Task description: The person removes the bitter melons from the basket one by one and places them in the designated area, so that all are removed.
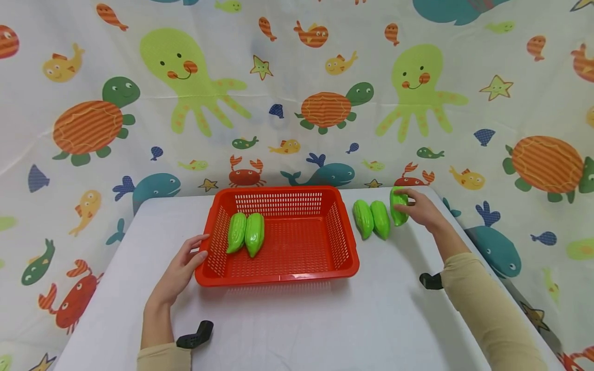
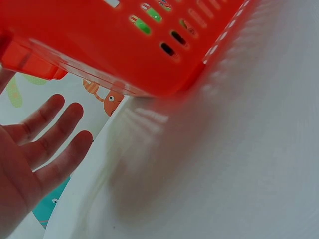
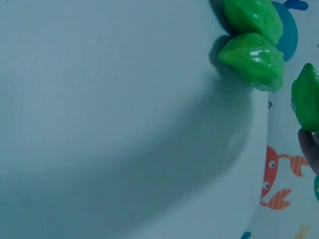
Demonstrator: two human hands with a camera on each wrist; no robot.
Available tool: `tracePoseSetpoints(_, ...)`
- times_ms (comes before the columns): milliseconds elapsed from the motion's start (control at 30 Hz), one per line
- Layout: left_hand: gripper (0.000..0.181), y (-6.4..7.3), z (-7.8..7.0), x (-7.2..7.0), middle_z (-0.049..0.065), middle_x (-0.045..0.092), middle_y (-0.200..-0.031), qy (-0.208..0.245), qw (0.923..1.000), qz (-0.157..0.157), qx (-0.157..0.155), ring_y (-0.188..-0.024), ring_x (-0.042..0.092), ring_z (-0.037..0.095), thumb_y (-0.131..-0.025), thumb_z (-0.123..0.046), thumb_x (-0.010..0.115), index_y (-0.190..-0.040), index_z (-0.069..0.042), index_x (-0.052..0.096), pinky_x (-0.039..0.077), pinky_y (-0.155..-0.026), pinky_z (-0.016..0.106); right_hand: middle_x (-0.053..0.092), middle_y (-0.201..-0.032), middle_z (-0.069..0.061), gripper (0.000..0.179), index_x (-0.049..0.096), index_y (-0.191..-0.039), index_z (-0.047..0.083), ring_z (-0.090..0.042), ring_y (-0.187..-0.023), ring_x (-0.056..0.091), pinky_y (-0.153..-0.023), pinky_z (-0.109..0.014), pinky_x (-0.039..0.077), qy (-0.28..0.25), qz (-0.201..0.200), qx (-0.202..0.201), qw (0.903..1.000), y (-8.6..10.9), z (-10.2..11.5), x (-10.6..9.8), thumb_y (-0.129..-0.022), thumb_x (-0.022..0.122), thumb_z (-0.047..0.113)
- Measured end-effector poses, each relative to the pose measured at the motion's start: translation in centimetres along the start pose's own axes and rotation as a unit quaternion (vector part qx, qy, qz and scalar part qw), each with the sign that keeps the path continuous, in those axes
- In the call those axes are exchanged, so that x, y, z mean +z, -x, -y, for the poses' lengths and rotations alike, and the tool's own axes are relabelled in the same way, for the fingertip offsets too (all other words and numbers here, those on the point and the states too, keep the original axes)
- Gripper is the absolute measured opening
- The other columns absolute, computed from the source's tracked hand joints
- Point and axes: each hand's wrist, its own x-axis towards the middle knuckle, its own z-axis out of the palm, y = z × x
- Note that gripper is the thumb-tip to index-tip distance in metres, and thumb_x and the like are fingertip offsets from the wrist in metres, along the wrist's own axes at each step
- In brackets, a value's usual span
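Observation:
A bitter melon (image 1: 397, 208) is pinched in my right hand (image 1: 422, 209) at the table's back right; in the right wrist view this bitter melon (image 3: 305, 97) appears at the right edge with a fingertip under it. Two more bitter melons (image 1: 363, 219) lie side by side on the table, just left of that hand. My left hand (image 1: 178, 268) touches the left rim of a red plastic basket (image 1: 278, 279). Three straight, spread fingers (image 2: 67, 159) show in the left wrist view. Inside the basket, two bitter melons (image 1: 254, 234) lie together on the left side.
The white table (image 1: 287, 330) carries everything and ends at the back against a curtain (image 1: 297, 67) printed with sea animals. Black devices sit at both wrists, one (image 1: 196, 335) at the left and another (image 1: 431, 281) at the right.

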Motion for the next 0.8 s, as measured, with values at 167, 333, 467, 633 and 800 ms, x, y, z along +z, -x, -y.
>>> tracePoseSetpoints(167,0.057,0.1,-0.3,0.0,0.02,0.027,-0.152,0.005,1.0,0.001,-0.002,-0.133,0.036,0.041,-0.101,-0.036,0.051,-0.151,-0.019,0.031,0.049,-0.095,0.052,0.027,-0.152,-0.028,0.057,0.04,-0.147,0.006,-0.051,-0.133,0.034,-0.106,-0.062,0.033,0.012,0.013,0.033,0.9993,-0.4,-1.8,0.0,-0.098,0.061,0.026)
tracePoseSetpoints(333,0.057,0.1,-0.2,0.1,0.019,0.028,-0.152,0.004,1.0,-0.001,-0.003,-0.133,0.037,0.039,-0.101,-0.038,0.051,-0.151,-0.02,0.031,0.051,-0.094,0.049,0.025,-0.152,-0.03,0.056,0.039,-0.148,0.006,-0.051,-0.13,0.034,-0.106,-0.064,0.032,0.024,0.031,0.044,0.9983,-0.9,-3.1,0.5,-0.099,0.059,0.025)
tracePoseSetpoints(467,0.057,0.1,-0.1,0.0,0.019,0.028,-0.151,0.004,1.0,-0.002,-0.006,-0.132,0.037,0.038,-0.101,-0.038,0.052,-0.15,-0.02,0.031,0.052,-0.092,0.044,0.024,-0.152,-0.031,0.055,0.04,-0.148,0.006,-0.051,-0.129,0.033,-0.106,-0.064,0.032,0.039,0.046,0.045,0.9972,-1.3,-3.8,1.1,-0.099,0.058,0.024)
tracePoseSetpoints(633,0.057,0.1,-0.1,0.1,0.019,0.028,-0.151,0.009,0.9999,-0.003,-0.008,-0.132,0.038,0.037,-0.101,-0.036,0.052,-0.151,-0.02,0.031,0.054,-0.09,0.036,0.023,-0.151,-0.032,0.053,0.039,-0.148,0.004,-0.052,-0.129,0.033,-0.106,-0.063,0.032,0.052,0.052,0.036,0.9966,-1.4,-4.1,1.7,-0.1,0.056,0.02)
tracePoseSetpoints(800,0.057,0.1,-0.2,0.1,0.019,0.028,-0.152,0.006,1.0,-0.004,-0.007,-0.132,0.037,0.039,-0.101,-0.037,0.052,-0.151,-0.02,0.031,0.053,-0.092,0.043,0.022,-0.152,-0.032,0.052,0.038,-0.148,0.004,-0.051,-0.13,0.032,-0.107,-0.062,0.03,0.046,0.053,0.041,0.9967,-1.6,-4.1,2.0,-0.1,0.054,0.017)
